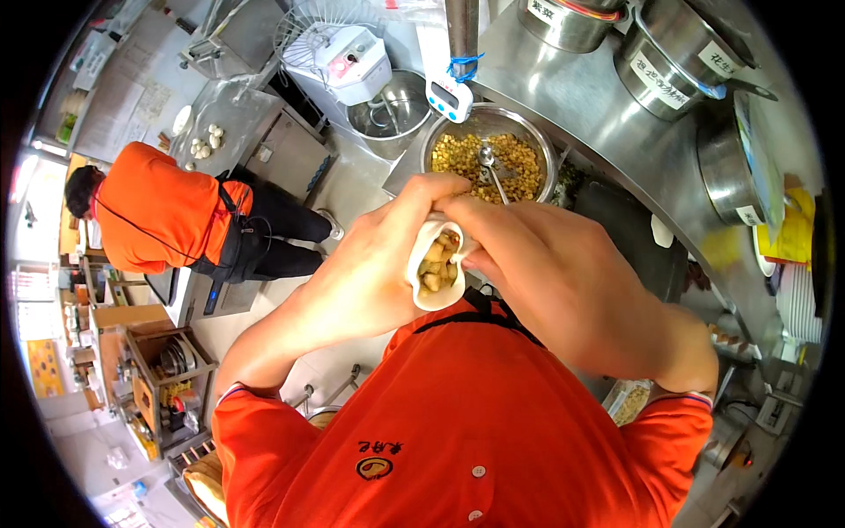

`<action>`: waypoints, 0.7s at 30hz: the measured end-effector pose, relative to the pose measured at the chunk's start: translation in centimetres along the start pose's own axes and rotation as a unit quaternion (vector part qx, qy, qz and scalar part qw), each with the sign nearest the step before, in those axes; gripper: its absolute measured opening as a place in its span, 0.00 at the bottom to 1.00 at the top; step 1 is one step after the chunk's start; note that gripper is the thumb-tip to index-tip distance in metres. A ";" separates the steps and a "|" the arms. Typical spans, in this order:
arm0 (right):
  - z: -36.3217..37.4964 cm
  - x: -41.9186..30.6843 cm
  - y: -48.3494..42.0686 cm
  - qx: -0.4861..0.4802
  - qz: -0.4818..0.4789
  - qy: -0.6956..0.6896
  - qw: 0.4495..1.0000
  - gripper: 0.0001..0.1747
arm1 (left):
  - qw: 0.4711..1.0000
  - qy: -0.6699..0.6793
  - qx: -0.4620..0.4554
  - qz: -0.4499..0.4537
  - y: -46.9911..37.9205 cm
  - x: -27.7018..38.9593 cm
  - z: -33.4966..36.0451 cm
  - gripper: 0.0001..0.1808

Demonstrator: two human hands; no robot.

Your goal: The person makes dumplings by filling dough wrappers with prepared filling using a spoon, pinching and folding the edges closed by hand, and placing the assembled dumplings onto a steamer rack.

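Observation:
A white dough wrapper point(420, 277) filled with diced filling point(437, 267) is held up in front of my chest. My left hand point(379, 254) cups it from the left side, and its fingers curl over the far edge. On the other side, my right hand point(548, 257) pinches the rim between thumb and fingers, where the dough is drawn inward. The wrapper's mouth is still open towards me, with chunks of filling showing. Beyond my hands stands a steel bowl point(549, 142) of similar diced filling point(455, 155). A metal spoon point(487, 158) rests in that bowl.
A digital thermometer or timer point(449, 99) hangs on a post above the bowl. Behind it stands a dough mixer point(350, 63). Labelled steel pots point(660, 72) line the counter point(561, 79) at right. To the left, a person in orange point(158, 204) bends over a worktop with dough pieces point(206, 142).

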State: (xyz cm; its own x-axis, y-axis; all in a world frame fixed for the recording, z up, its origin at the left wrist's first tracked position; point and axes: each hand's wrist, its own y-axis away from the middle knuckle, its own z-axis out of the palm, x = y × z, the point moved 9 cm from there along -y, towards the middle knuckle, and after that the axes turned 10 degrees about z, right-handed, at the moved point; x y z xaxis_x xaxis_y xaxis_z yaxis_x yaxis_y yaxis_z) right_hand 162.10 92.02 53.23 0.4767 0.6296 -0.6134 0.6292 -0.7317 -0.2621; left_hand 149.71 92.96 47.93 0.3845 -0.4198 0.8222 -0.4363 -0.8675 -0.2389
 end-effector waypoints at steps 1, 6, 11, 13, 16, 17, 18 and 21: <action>0.2 0.3 -0.3 -0.015 0.009 -0.007 1.000 0.15 | 0.999 -0.013 0.005 0.031 -0.4 0.8 -0.1 0.26; -0.4 0.1 -0.1 0.022 -0.037 -0.041 0.998 0.15 | 0.989 0.002 -0.029 0.146 -0.8 0.9 -0.6 0.22; -0.3 -0.3 -0.2 0.057 -0.032 -0.042 0.997 0.15 | 0.996 0.077 -0.032 -0.014 -0.6 -0.1 -0.2 0.26; -0.4 -0.4 0.1 0.053 -0.041 -0.026 0.997 0.15 | 0.994 0.089 -0.036 0.042 -0.5 -0.3 -0.2 0.26; -0.8 -1.2 0.6 0.037 -0.052 -0.004 0.998 0.17 | 0.989 0.111 -0.041 0.084 -0.4 -0.4 -0.2 0.27; -0.9 -1.5 0.7 0.043 -0.043 0.005 0.998 0.18 | 0.989 0.123 -0.048 0.070 -0.3 -0.5 0.0 0.28; -1.0 -1.7 0.5 0.048 -0.040 0.010 0.998 0.18 | 0.989 0.121 -0.049 0.072 -0.4 0.1 0.2 0.28; 0.0 -1.8 -0.6 -0.029 -0.016 0.034 0.999 0.18 | 0.995 0.021 -0.015 0.094 -0.9 1.5 -0.5 0.26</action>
State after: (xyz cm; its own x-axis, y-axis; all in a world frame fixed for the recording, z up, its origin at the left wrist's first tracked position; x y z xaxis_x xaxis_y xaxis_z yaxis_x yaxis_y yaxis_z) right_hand 160.85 91.35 54.54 0.4946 0.6708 -0.5526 0.6784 -0.6954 -0.2369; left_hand 150.31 93.27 49.61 0.2587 -0.5621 0.7856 -0.5224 -0.7655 -0.3757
